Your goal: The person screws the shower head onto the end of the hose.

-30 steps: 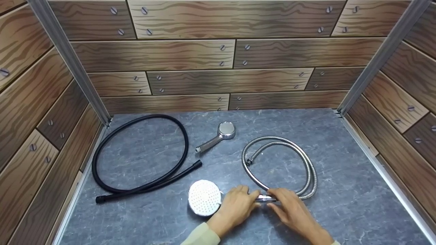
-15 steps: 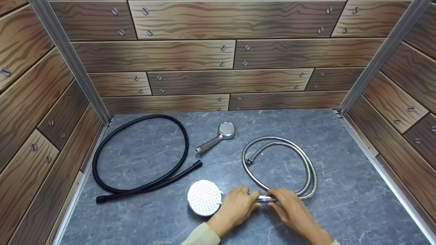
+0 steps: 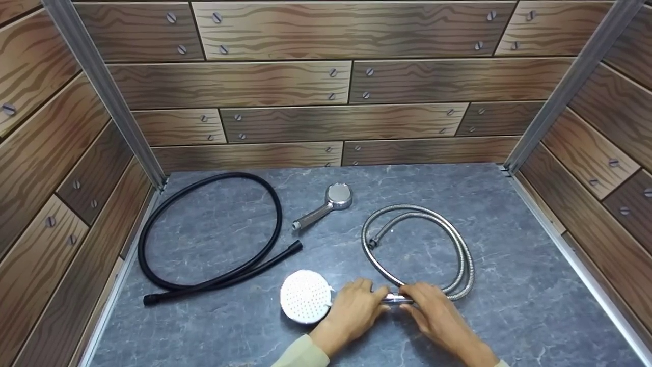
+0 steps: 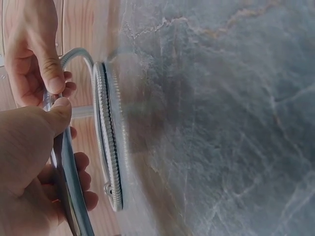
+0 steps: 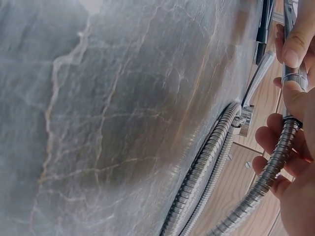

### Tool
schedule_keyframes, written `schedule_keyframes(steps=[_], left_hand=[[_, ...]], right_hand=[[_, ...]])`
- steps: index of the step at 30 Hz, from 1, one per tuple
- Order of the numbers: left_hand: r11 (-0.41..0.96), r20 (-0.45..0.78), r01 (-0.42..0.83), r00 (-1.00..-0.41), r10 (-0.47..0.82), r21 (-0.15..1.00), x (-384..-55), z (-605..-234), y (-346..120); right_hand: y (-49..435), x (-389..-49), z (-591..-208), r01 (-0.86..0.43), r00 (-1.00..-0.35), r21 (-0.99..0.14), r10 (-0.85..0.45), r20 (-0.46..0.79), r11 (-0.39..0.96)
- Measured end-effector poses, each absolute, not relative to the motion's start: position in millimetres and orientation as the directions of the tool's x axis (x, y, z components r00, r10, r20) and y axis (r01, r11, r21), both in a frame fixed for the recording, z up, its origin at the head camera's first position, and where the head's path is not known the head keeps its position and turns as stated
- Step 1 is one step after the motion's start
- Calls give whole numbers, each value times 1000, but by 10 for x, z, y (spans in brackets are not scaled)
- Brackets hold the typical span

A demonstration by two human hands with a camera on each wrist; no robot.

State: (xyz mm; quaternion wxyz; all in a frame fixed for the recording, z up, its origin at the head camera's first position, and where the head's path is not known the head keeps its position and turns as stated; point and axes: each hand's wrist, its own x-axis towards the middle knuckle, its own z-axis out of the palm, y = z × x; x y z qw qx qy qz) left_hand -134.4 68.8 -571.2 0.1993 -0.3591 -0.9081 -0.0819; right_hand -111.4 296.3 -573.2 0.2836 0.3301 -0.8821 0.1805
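My left hand point(image 3: 351, 309) grips the handle of a shower head point(image 3: 305, 296) with a round, white, dotted face. In the left wrist view the chrome handle point(image 4: 72, 184) runs through the curled fingers. To the right, my right hand point(image 3: 439, 318) pinches the chrome end fitting point(image 5: 294, 78) of a ribbed metal shower hose point(image 5: 276, 160). Handle and fitting meet in one line between the two thumbs; fingers partly cover the joint, so how far they are joined cannot be told. The rest of the hose lies coiled on the table, its other end fitting point(image 3: 373, 243) inside the loop.
A black hose point(image 3: 279, 214) lies looped at the left on the grey marbled table point(image 3: 214, 336). Behind the hands is a second, smaller shower head point(image 3: 338, 193) with a grey handle. Wood-patterned walls point(image 3: 285, 81) enclose the back and both sides.
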Motion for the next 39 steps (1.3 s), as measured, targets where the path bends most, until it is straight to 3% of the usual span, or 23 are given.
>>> schedule_keyframes(steps=[6, 16, 27, 39], left_hand=[[735, 442, 678, -664, 604, 15, -1330, -5747, 700], [732, 432, 681, -664, 610, 13, -1313, -5821, 723], [745, 391, 664, -702, 596, 56, -1295, -5891, 749], [767, 427, 639, -677, 599, -63, -1278, -5976, 776]], right_hand=[[2957, -1113, -5750, -687, -625, -143, -480, 616, 712], [2969, -1078, -5772, -650, -684, -179, -466, 562, 738], [2981, -1091, -5846, -668, -669, -180, -476, 571, 722], [2976, -1069, -5914, -675, -669, -195, -477, 570, 712]])
